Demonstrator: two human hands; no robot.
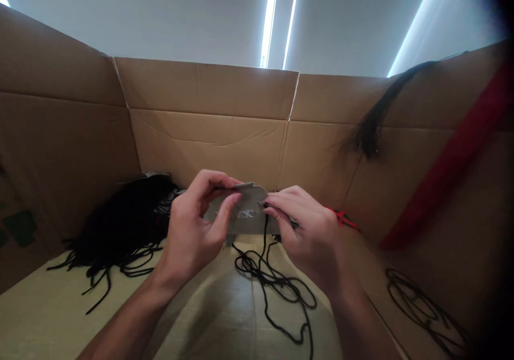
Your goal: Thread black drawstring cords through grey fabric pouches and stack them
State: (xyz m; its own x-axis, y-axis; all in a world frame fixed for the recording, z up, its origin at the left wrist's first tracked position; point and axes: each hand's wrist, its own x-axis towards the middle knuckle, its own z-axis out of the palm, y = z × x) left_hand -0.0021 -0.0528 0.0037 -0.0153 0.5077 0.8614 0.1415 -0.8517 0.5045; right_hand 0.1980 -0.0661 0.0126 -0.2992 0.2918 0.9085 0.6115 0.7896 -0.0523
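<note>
L hand: L hand (190,226) up front, grasping the grey card tag (244,215) at its left end, thumb on the near face, fingers curled over the top edge. Firm pinch!

R hand: R hand (309,237) grasping the tag's right end, fingertips (283,202) pressed on the near face, wrist angled in twd the L hand.

Tag: held in mid-air btwn both hands, above the box floor. White lettering on it, "EX" legible, rest hidden by the L thumb.

Cord: black cord (265,279) runs up from a loose tangle on the floor to the tag's lower edge, right by the R fingers. Can't tell if it's threaded thru.

Left side: big heap of black cords (120,226) against the cardboard box wall (209,145), just beside the L hand, ends trailing onto the pale box floor (52,301).

Right side: black cord hank (371,127) draped over the box wall, red strap (450,162) running diagonally down the same wall, small red tie (341,218) just past the R wrist, thin black cord coil (421,309) lying low on the right, near the dark edge of the view.

Overhead: strip lights (269,22) on the ceiling, beyond the box rim.
</note>
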